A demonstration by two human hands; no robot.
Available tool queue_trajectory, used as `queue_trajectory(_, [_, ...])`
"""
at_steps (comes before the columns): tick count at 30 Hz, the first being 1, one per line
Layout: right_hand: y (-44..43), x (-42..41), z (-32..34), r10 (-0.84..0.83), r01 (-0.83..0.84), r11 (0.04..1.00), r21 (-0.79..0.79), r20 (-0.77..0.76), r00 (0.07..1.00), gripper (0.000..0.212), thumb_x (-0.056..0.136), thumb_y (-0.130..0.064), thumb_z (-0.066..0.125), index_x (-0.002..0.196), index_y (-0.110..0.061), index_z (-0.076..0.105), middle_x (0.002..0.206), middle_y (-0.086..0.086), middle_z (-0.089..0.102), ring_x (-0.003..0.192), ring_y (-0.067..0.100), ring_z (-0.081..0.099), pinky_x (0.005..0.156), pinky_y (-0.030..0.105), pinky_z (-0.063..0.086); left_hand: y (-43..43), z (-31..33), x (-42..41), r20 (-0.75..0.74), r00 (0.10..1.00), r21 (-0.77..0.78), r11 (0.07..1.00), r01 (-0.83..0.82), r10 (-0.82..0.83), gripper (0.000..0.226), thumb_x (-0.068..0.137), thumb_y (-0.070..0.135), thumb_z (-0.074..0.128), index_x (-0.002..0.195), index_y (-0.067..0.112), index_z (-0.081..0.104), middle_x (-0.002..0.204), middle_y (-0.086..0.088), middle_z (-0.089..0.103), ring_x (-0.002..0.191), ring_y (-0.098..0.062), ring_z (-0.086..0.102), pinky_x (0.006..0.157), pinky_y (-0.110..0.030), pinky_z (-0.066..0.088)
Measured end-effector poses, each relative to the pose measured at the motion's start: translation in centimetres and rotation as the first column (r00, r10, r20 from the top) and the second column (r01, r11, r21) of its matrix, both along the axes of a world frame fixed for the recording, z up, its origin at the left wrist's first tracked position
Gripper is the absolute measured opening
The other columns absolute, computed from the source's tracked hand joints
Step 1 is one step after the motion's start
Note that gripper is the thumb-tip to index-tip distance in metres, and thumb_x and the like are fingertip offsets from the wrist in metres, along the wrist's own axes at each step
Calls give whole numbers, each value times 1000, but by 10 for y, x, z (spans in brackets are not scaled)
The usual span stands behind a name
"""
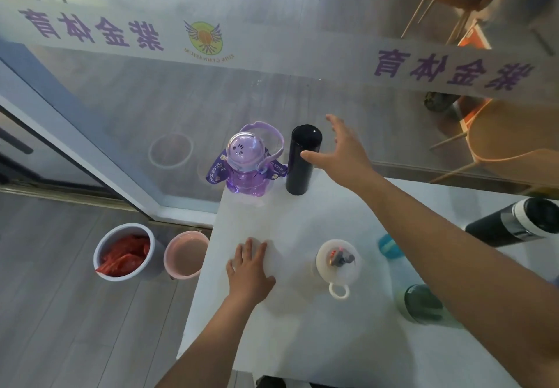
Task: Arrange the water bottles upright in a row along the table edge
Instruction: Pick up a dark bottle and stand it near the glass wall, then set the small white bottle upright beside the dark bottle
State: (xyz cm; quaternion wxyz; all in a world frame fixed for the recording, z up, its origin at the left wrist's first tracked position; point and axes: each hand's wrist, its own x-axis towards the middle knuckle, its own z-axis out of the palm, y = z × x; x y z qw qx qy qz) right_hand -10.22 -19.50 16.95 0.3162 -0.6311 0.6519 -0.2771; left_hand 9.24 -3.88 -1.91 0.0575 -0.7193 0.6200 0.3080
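A purple see-through bottle (246, 163) with a dome lid and a strap stands upright at the far left corner of the white table (302, 327). A tall black flask (301, 160) stands upright right beside it. My right hand (341, 154) hovers just right of the flask, fingers spread, holding nothing; the thumb is close to its side. My left hand (251, 269) lies flat on the table near the left edge. A white-lidded bottle (338, 262), a teal-capped bottle (388, 245), a green bottle (423, 304) and a black-and-white flask (520, 221) stand further right.
A glass wall (211, 85) with a printed banner runs directly behind the table's far edge. On the floor to the left stand a grey bin (125, 251) with red contents and a pink bin (186, 254). Chairs stand beyond the glass at the upper right.
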Motion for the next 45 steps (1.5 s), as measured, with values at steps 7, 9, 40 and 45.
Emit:
queue_trajectory(7, [132,-29,-21,-18,30,996,83,-142,990,80,77,-52,72,143,-30,35,147,-1,38,131,20,41,107,36,36,1,5,-7,25,1000,22,1000,13,-13,80,88,46,57,153,37,10,164,-3,-5,150,-30,-4,119,-51,8])
queue_trajectory(9, [157,-32,-42,-15,40,979,201,-122,992,91,71,-53,76,146,-33,28,148,-2,36,131,20,40,108,40,38,4,3,-11,19,1000,14,1000,24,-24,81,88,46,58,153,38,10,164,-3,-6,150,-30,-5,120,-50,8])
queue_trajectory(40, [14,-49,-62,-312,316,934,167,-49,949,76,61,-25,85,128,-18,49,118,5,38,113,31,49,98,38,45,8,-4,-22,50,998,43,999,34,-36,83,91,54,50,153,40,-3,162,-4,-19,148,-32,-18,117,-57,4])
queue_trajectory(45, [-11,-64,-79,-327,328,923,199,-42,944,82,58,-26,83,132,-20,47,118,3,35,117,32,47,97,44,47,7,-4,-21,45,998,48,998,34,-36,84,91,52,51,153,39,-4,162,-4,-20,148,-31,-19,118,-57,3])
